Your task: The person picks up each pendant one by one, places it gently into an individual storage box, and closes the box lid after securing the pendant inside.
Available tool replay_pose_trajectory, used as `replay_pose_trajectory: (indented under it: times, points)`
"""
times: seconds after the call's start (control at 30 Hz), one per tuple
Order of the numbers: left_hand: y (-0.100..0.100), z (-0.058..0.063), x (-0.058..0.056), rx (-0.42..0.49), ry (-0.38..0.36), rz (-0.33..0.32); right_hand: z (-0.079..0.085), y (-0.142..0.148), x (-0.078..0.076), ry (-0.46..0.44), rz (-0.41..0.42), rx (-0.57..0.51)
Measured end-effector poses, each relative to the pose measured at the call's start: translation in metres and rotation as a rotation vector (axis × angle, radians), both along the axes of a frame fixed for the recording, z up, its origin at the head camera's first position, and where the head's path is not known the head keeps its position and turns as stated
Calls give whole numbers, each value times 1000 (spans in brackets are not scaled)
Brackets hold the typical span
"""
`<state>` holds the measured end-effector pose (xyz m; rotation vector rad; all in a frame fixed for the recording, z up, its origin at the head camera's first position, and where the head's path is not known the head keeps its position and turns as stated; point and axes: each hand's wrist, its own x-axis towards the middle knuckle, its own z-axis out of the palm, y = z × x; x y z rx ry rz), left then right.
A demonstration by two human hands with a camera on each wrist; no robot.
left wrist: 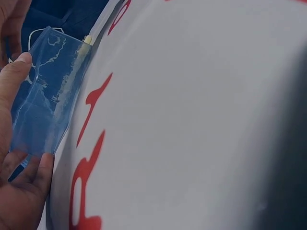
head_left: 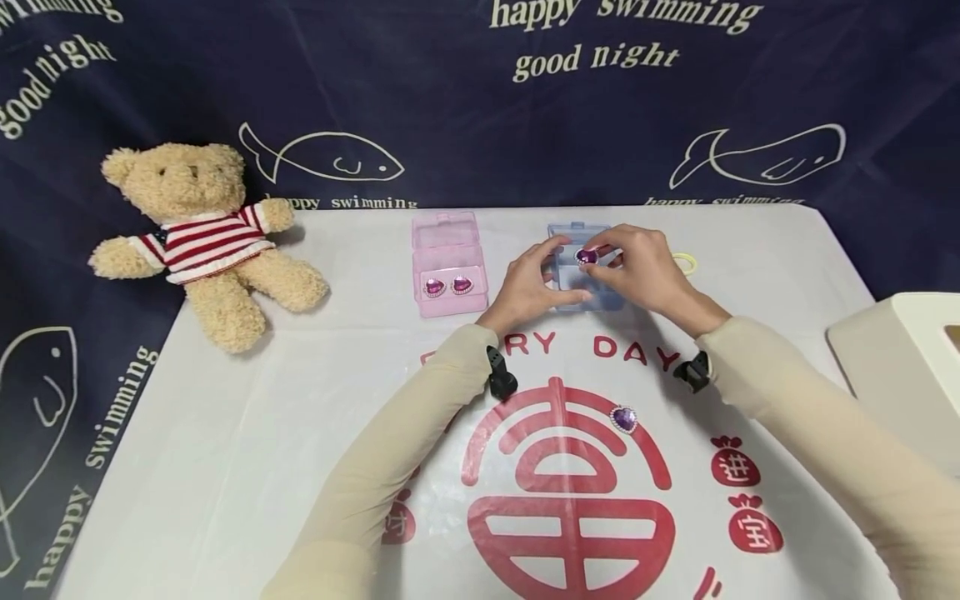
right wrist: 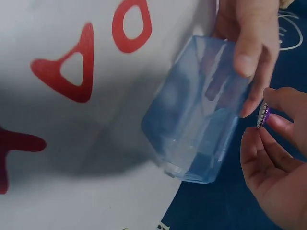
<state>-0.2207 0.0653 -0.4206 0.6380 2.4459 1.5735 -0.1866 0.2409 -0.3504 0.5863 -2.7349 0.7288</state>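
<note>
My right hand [head_left: 648,268] pinches a purple heart-shaped gem [head_left: 586,257] with a pale beaded edge between thumb and fingers. In the right wrist view this gem [right wrist: 263,115] is seen edge-on, apart from the box. The gem is above a clear blue plastic box [head_left: 572,279] with its lid raised at the back. My left hand [head_left: 522,289] grips that box from its left side, thumb along the near edge; the left wrist view shows the thumb and fingers on the box [left wrist: 53,96]. How far the fingertips reach round it is partly hidden.
An open pink box [head_left: 448,257] with two magenta heart gems [head_left: 447,286] lies left of the hands. Another purple heart gem [head_left: 623,419] rests nearer on the tablecloth. A yellow ring [head_left: 684,263], teddy bear [head_left: 187,192] and white box-like object [head_left: 892,358] stand around.
</note>
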Motion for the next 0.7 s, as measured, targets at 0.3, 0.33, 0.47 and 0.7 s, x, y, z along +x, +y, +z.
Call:
replay_pose_trajectory:
  times: [0.3,0.33,0.47,0.7]
  points:
    - [-3,1,1,-27,-7,3,-17,-8,-19,-156,-8,41]
    - [-3,1,0,-22,-8,0,-19,-9,-20,-164,-6,42]
    - [-4,1,0,-16,6,1,-23,-12,-24,-182,10,52]
    - [-4,1,2,-23,22,-5,-26,-15,-26,-213,20,101]
